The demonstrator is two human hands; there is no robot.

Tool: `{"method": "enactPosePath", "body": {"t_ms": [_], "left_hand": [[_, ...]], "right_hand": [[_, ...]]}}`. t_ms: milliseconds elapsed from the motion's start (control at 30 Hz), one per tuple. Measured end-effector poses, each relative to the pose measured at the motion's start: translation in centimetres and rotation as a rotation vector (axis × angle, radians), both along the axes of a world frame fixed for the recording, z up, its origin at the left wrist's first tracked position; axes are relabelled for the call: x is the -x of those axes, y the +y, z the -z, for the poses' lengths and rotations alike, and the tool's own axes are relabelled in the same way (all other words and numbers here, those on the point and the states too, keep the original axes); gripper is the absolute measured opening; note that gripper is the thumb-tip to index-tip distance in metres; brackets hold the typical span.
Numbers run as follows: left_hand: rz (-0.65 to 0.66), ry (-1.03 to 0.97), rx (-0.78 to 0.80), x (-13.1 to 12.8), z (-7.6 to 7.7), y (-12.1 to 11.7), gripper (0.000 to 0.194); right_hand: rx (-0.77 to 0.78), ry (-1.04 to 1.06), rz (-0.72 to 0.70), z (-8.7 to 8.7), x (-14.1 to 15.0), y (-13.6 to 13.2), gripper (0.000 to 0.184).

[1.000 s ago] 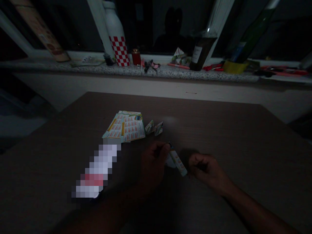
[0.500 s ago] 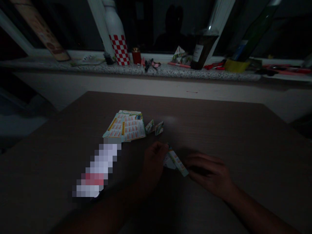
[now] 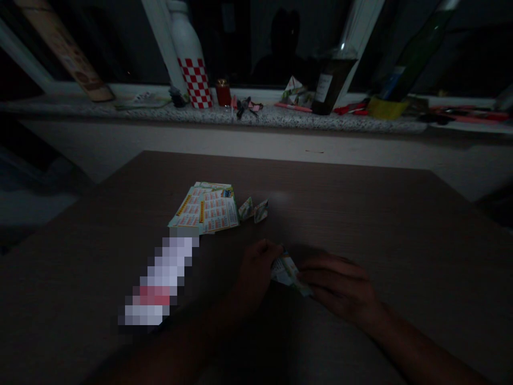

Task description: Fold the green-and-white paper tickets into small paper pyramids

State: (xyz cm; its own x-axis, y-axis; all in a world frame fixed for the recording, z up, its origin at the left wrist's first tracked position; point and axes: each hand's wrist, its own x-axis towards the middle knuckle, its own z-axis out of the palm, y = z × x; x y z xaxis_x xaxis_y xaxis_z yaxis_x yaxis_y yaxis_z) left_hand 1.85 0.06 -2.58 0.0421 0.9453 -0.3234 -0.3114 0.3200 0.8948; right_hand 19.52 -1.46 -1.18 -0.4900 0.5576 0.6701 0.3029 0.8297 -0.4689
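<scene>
Over at the far left of the sill, your tall patterned tube (image 3: 66, 53) leans against the window, and next along stands the bottle with red and white checks (image 3: 195, 69), with a small red jar (image 3: 223, 92) just beside it. Below them on the table (image 3: 372, 214), toward the left, you have a long bright object (image 3: 160, 283) lying slantwise (it's blurred into squares, so you can't make out what it is). Just beyond its upper end lies a loose, overlapping pile of printed sheets (image 3: 208, 208) — rows of small red and white blocks, a few yellow strips. Close by the pile's right edge sit two small folded papers (image 3: 254, 210), side by side. Nearer to you, around the middle of the table, your left hand (image 3: 258, 267) pinches the upper left end of a folded strip of printed paper (image 3: 286, 271), thumb and forefinger closed on it. The strip slants down to the right, and there your right hand (image 3: 340, 283) lies over its lower end, fingers stretched out and touching it; whether they grip it, you can't tell. Your hands are apart, with the paper bridging them. Up on the sill to the right stand a dark bottle (image 3: 331, 85) with a pale label and — farther right — a green bottle (image 3: 419, 53), tilted.
</scene>
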Motion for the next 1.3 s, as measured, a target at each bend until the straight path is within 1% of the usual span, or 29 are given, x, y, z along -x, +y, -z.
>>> {"method": "enactPosePath", "body": {"t_ms": [67, 133, 200, 233, 300, 367, 400, 467, 500, 533, 567, 667, 767, 967, 1200, 1300], "left_hand": [[0.114, -0.007, 0.043, 0.2, -0.3, 0.0, 0.024], [0.231, 0.017, 0.067, 0.5, -0.8, 0.0, 0.026], [0.309, 0.11, 0.03, 0.9, -1.3, -0.1, 0.03], [0.317, 0.191, -0.017, 1.1, -1.5, -0.1, 0.033], [0.268, 0.347, -0.158, 1.4, -2.0, -0.3, 0.036], [0.188, 0.448, -0.302, 1.7, -2.4, -0.6, 0.032], [0.181, 0.476, -0.372, 1.8, -2.5, -0.7, 0.028], [0.235, 0.496, -0.488, 1.8, -2.6, -1.0, 0.02], [0.261, 0.502, -0.505, 1.8, -2.5, -1.2, 0.017], [0.292, 0.51, -0.491, 1.6, -2.4, -1.3, 0.019], [0.335, 0.516, -0.444, 1.5, -2.3, -1.4, 0.022], [0.402, 0.48, -0.356, 0.9, -1.9, -1.4, 0.024], [0.429, 0.478, -0.33, 0.8, -2.0, -1.1, 0.026], [0.435, 0.474, -0.317, 1.0, -2.3, -1.0, 0.024], [0.434, 0.445, -0.313, 0.9, -2.3, -1.1, 0.021], [0.437, 0.445, -0.355, 0.8, -2.2, -1.1, 0.022]], "right_hand": [[0.027, 0.034, 0.028, -0.3, -0.1, -0.1, 0.015], [0.091, 0.079, 0.091, -0.6, -0.3, -0.2, 0.015], [0.169, 0.135, 0.166, -0.6, -0.4, -0.3, 0.014], [0.201, 0.171, 0.205, -0.6, -0.5, -0.3, 0.013], [0.254, 0.233, 0.276, -0.4, -0.5, -0.3, 0.012], [0.305, 0.265, 0.332, -0.2, -0.5, -0.2, 0.009], [0.337, 0.27, 0.35, -0.2, -0.5, -0.2, 0.007], [0.419, 0.273, 0.352, 0.0, -0.4, -0.2, 0.004], [0.464, 0.275, 0.344, 0.1, -0.3, -0.2, 0.003], [0.511, 0.278, 0.332, 0.2, -0.2, -0.2, 0.005], [0.558, 0.281, 0.312, 0.3, -0.1, -0.2, 0.008], [0.683, 0.28, 0.23, 0.6, 0.1, -0.2, 0.012], [0.748, 0.288, 0.187, 0.7, 0.1, -0.1, 0.014], [0.801, 0.295, 0.18, 0.2, -0.2, 0.1, 0.024], [0.836, 0.332, 0.123, -0.4, -0.1, -0.3, 0.023], [0.853, 0.328, 0.127, -0.2, 0.0, -0.3, 0.024]]}}
